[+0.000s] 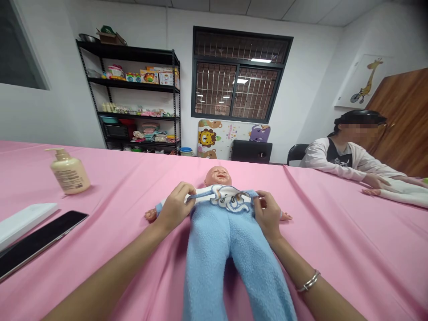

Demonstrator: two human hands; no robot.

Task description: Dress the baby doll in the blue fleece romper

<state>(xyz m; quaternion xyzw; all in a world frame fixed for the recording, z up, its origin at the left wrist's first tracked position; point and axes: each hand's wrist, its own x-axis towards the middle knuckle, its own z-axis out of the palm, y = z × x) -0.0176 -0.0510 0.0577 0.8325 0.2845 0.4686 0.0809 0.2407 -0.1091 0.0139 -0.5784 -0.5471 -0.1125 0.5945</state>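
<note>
A baby doll [218, 175] lies on its back on the pink-covered table, its head pointing away from me. It wears fuzzy light blue pants [209, 236] and a white top [230, 197] with an animal print and blue trim. My left hand [178, 203] pinches the blue-trimmed edge of the top at the left side of the waist. At the opposite side, my right hand [267, 213] has its fingers closed on the top's edge near the waistband. Both doll hands stick out beyond my own. A silver bracelet circles my right wrist.
On the left stand a pump bottle [70, 171], a phone [43, 238] and a white box-like object [26, 222]. Another person [347, 147] sits at the right with a hand by a second doll [404, 191]. Behind the table are a stocked shelf [130, 82] and a black chair [251, 151].
</note>
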